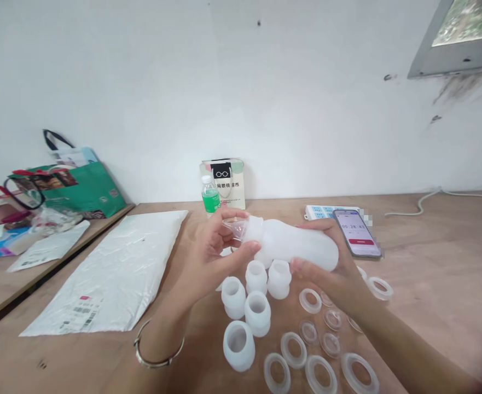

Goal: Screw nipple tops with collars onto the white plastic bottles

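Observation:
A frosted white squeeze bottle (298, 243) lies sideways between my hands above the table. My left hand (226, 241) grips its white collar, where a clear pointed tip (237, 227) sticks out to the left. Around the wide body at the other end, my right hand (326, 251) is closed. Below the bottle stand several small open-mouthed white bottles (239, 346). To their right lie several translucent rings (320, 374) and smaller clear discs (308, 332). Part of the rings is hidden behind my right forearm.
A white mailing bag (117, 268) lies flat at left, near a green bag (80, 191). Against the wall stand a green-labelled water bottle (210, 197) and a paper bag (236, 191). A phone (358, 235) leans on a power strip (318, 212) at right.

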The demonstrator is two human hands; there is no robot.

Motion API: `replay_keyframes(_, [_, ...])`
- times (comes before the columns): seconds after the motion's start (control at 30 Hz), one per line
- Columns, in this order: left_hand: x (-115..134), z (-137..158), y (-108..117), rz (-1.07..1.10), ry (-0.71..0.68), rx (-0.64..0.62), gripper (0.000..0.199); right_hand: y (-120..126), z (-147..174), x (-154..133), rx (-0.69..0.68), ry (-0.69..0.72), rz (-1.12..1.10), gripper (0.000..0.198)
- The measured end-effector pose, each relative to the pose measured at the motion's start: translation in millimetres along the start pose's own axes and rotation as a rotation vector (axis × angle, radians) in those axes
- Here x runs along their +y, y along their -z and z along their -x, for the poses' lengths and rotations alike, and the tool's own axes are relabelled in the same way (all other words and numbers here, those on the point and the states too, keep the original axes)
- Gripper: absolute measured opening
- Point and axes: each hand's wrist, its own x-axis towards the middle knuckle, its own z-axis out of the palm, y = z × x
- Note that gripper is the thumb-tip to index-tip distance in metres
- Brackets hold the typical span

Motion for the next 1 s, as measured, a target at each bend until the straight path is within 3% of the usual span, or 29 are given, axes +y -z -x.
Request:
replay_keyframes(0.07, [-0.6, -1.9, -1.4, 0.055, 0.007, -0.018, 0.040, 1.6, 0.3, 2.1, 0.095, 0.149, 0.141, 0.044])
replay_keyframes(0.13, [-1.5, -1.9, -3.4, 0.095, 0.002, 0.001, 0.039, 3.2, 0.6, 4.2, 0.102, 0.218, 0.208, 0.046])
replay_keyframes(0.3, [-3.8, 4.7, -8.4, 0.043, -0.070, 0.109, 0.031, 4.5, -1.0, 5.6, -0.072, 0.036, 0.030, 0.040])
replay_keyframes(0.4, [-3.8, 4.1, -7.0, 0.057, -0.013, 0.081, 0.038, 3.1, -3.0, 7.9, -0.062, 0.038, 0.037, 0.041])
replay_keyframes(0.57, [-4.2, -5.6, 2.2, 0.272, 0.077, -0.082, 0.066, 4.0, -8.2, 16.7, 0.068, 0.397, 0.319, 0.047])
replay_keyframes(0.7, [-6.9, -8.7, 6.1, 0.349, 0.054, -0.120, 0.075, 8.6, -11.7, 17.9, 0.037, 0.644, 0.418, 0.052])
replay_keyframes(0.77, [-8.4, -8.6, 5.5, 0.346, 0.035, -0.108, 0.073, 10.6, -11.5, 15.4, 0.024, 0.607, 0.435, 0.051])
replay_keyframes(0.87, [-9.6, -8.1, 3.0, 0.331, -0.029, -0.083, 0.065, 12.4, -10.1, 9.2, -0.017, 0.419, 0.407, 0.042])
replay_keyframes(1.0, [-12.5, -8.7, 0.1, 0.293, -0.126, -0.049, 0.062, 11.8, -9.3, 0.7, -0.106, 0.197, 0.210, 0.034])
